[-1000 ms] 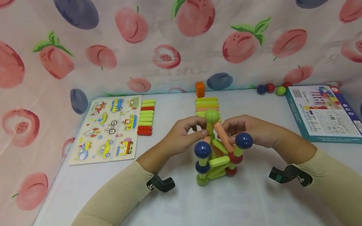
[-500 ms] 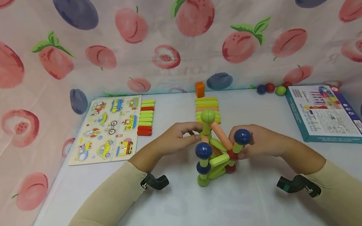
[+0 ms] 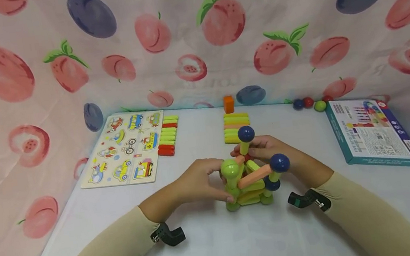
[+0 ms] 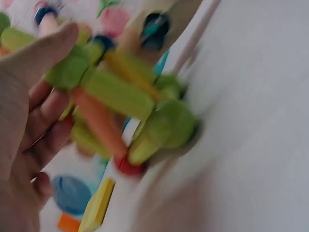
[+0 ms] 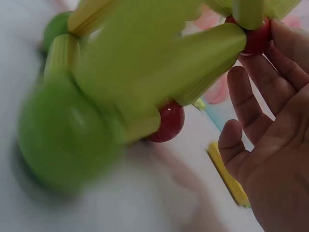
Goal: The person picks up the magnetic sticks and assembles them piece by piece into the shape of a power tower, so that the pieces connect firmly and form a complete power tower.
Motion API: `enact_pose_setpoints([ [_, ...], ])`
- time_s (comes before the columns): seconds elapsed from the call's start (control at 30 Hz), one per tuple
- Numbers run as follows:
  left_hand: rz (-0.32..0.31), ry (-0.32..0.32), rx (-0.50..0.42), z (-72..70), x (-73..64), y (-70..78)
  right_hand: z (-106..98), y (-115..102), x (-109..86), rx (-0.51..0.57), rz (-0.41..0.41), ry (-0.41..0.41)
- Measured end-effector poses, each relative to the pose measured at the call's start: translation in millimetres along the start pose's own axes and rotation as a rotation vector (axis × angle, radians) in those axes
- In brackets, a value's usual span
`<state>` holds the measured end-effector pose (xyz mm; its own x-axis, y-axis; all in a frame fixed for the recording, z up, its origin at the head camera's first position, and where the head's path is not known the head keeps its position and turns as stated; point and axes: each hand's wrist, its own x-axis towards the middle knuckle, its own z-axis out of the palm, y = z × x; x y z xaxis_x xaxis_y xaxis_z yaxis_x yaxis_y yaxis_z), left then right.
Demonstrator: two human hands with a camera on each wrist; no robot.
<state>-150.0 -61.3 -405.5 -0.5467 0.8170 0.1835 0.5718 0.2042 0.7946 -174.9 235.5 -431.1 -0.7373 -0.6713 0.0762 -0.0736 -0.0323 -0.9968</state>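
Observation:
A frame of a ball-and-stick building toy stands on the white table, made of green, yellow and orange rods joined by green, blue and red balls. On its left side my left hand grips a green ball joint, thumb in front and fingers behind. At the back right, my right hand pinches a red ball between thumb and fingers. Blue balls top two of the upright rods; one is the rear ball. A large green ball caps the left upright. Both wrist views are partly blurred.
At the left lies a picture puzzle board, with a row of green and red rods beside it. Behind the frame are more rods and an orange block. Loose balls and a toy box sit right.
The frame has been turned on the table, bringing its green-capped upright to the left front. My left hand has come nearer and lower; the right has moved to the back of the frame.

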Motion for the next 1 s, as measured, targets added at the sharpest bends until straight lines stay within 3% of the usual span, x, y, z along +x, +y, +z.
enact_pose_setpoints([
  [0.1,0.059,0.058,0.133,8.6,-3.3,7.2,3.1,0.5,9.6,0.039,-0.018,-0.056],
  [0.17,0.095,0.075,0.18,9.0,-3.7,6.7,2.7,-0.1,12.0,0.028,0.001,-0.027],
  [0.2,0.107,0.072,0.18,7.2,-3.7,5.0,1.7,-0.4,12.0,-0.02,0.006,0.025],
  [0.27,0.123,0.062,0.127,0.6,-2.9,-1.4,-1.3,-1.2,12.1,-0.244,0.006,0.168],
  [0.33,0.116,0.075,0.039,-8.2,-1.2,-7.8,-5.6,-0.5,12.5,-0.582,0.029,0.303],
  [0.4,0.092,0.113,-0.032,-16.6,2.3,-12.2,-10.5,2.5,14.3,-0.946,0.07,0.387],
  [0.47,0.076,0.16,-0.076,-22.1,8.3,-13.8,-14.8,8.0,17.2,-1.216,0.101,0.383],
  [0.57,0.064,0.182,-0.067,-24.9,19.1,-12.8,-18.4,16.6,21.8,-1.402,0.131,0.339],
  [0.7,0.081,0.151,-0.071,-22.3,31.7,-11.3,-18.3,21.5,27.2,-1.469,0.127,0.36],
  [0.83,0.091,0.133,-0.097,-18.7,38.1,-11.2,-13.6,16.7,26.6,-1.415,0.172,0.35],
  [0.93,0.086,0.136,-0.104,-17.0,39.7,-10.9,-8.3,3.8,19.0,-1.217,0.336,0.284],
  [1.0,0.075,0.143,-0.099,-16.4,40.1,-9.8,-6.6,-8.0,10.8,-1.003,0.45,0.245],
])
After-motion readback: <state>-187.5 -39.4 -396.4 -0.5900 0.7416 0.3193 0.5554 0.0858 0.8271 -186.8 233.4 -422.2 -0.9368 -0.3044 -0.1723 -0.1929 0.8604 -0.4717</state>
